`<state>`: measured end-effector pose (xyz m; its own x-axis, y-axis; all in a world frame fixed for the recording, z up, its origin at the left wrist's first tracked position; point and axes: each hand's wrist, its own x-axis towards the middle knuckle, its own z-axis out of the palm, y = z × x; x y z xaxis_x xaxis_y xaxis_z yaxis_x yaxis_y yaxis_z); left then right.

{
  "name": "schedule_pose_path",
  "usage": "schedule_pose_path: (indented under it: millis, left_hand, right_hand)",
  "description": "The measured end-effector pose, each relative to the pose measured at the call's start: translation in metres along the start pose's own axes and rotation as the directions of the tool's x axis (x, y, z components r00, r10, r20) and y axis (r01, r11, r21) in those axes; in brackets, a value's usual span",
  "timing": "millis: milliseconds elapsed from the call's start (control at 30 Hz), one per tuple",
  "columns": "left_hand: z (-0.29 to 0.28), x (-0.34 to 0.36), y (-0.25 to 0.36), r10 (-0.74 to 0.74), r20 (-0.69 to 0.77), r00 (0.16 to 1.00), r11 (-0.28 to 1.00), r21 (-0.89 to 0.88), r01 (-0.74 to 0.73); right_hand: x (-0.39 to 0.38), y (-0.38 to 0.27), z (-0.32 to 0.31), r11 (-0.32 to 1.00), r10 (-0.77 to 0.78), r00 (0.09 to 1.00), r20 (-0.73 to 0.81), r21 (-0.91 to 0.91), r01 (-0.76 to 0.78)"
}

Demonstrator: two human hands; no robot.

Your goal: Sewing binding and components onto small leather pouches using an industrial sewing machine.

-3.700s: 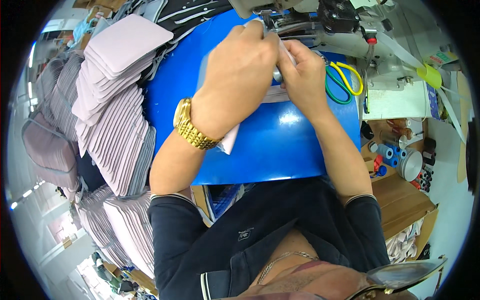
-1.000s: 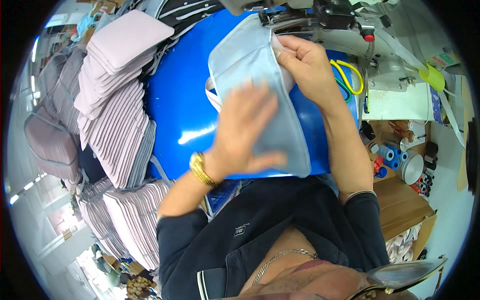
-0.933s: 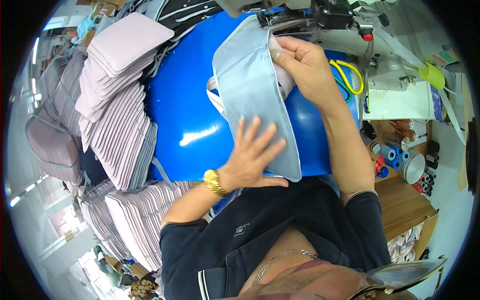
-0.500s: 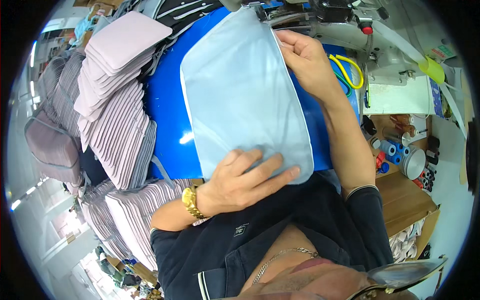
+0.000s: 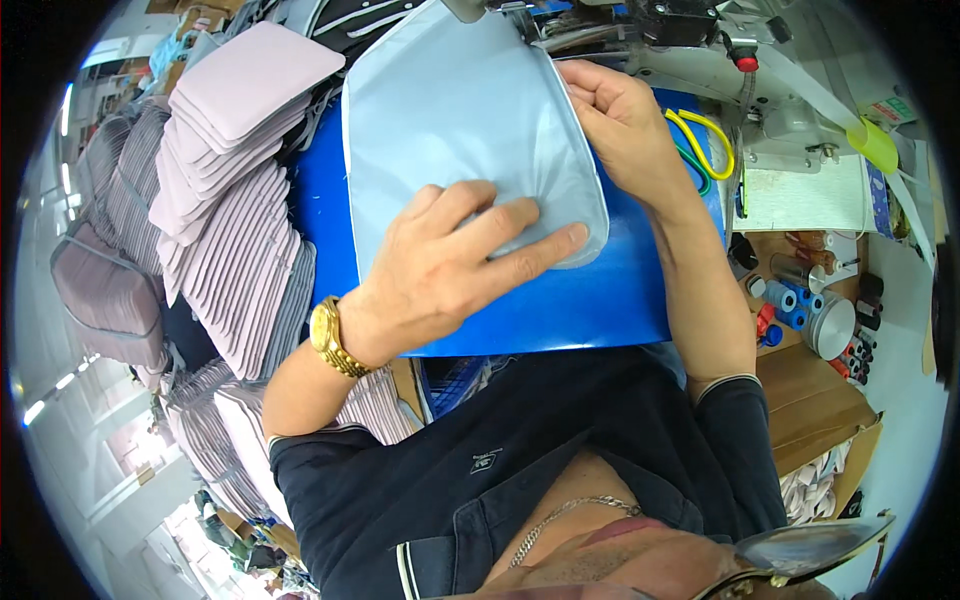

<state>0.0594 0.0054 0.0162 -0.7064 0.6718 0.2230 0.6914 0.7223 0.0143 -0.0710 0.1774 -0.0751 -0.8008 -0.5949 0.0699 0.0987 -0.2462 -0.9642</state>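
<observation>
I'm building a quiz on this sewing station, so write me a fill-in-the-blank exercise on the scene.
1. The left hand lies flat on a pale ____ fabric piece.
2. The fabric rests on a glossy ____ work surface.
3. The left wrist wears a ____-coloured watch.
4. The right hand pinches the fabric's ____ edge.

Missing words: blue; blue; gold; right

Smooth cloth on glossy plastic

The pale blue fabric panel looks smooth with a faint sheen; the blue sheet beneath is glossy plastic; the stacked lilac pieces are matt ribbed cloth; the wristwatch is shiny gold metal
</observation>
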Motion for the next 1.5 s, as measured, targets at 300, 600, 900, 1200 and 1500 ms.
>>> schedule_pose_path:
  millis: [300, 600, 900, 1200, 1500]
  left_hand:
    - [-0.002, 0.015, -0.046, 0.058, -0.012, 0.998, 0.993, 0.104, -0.056]
    - [0.003, 0.026, -0.080, 0.041, -0.008, 0.999, 0.982, 0.186, -0.039]
    - [0.013, 0.036, -0.071, -0.159, -0.064, 0.985, 0.935, 0.310, 0.171]
    - [0.016, 0.059, -0.034, -0.327, -0.137, 0.935, 0.873, 0.335, 0.354]
    - [0.016, 0.082, -0.022, -0.472, -0.165, 0.866, 0.866, 0.096, 0.490]
  right_hand:
    - [0.000, 0.002, 0.003, 0.990, -0.129, 0.990, -0.056, -0.056, 0.126]
    - [0.000, 0.004, 0.002, 0.981, -0.146, 0.988, -0.060, -0.136, 0.136]
    - [0.001, 0.003, 0.006, 0.984, -0.139, 0.986, -0.093, -0.126, 0.126]
    - [0.001, -0.003, 0.015, 0.961, -0.144, 0.964, -0.222, -0.264, 0.082]
    - [-0.009, -0.018, 0.013, 0.861, -0.160, 0.965, -0.207, -0.507, 0.034]
